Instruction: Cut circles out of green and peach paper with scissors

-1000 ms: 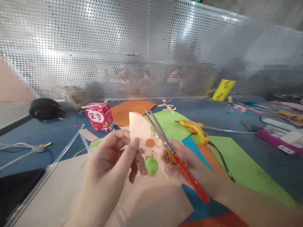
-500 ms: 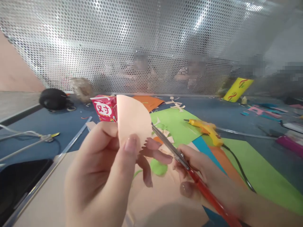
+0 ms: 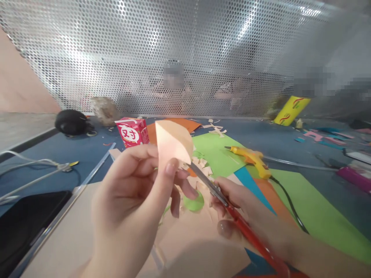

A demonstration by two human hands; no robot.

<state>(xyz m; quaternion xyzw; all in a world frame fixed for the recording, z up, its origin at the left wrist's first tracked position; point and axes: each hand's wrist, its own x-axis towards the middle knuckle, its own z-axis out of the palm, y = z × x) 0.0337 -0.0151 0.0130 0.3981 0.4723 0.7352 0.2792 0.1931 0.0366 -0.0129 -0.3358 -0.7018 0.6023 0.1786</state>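
Observation:
My left hand (image 3: 136, 200) pinches a folded peach paper piece (image 3: 173, 143) between thumb and fingers and holds it up in front of me. My right hand (image 3: 240, 210) grips red-handled scissors (image 3: 232, 214); their metal blades reach up-left to the lower edge of the paper piece. Small peach scraps lie on the table right under the paper. A green paper disc (image 3: 193, 202) lies below my fingers on a large peach sheet (image 3: 185, 239).
Green paper sheet (image 3: 307, 208), orange paper sheet (image 3: 176, 125) and blue paper sheet (image 3: 246, 179) cover the blue table. A yellow glue gun (image 3: 251, 158) with a black cord lies at right, a red carton (image 3: 132, 132) at centre left. A perforated metal screen (image 3: 179, 50) stands behind, people beyond it. A black slab (image 3: 26, 224) lies at left.
The left hand raised and turned the peach paper, which first filled more of the view and now shows narrower. The scissors dropped from pointing up to meeting the paper's lower edge.

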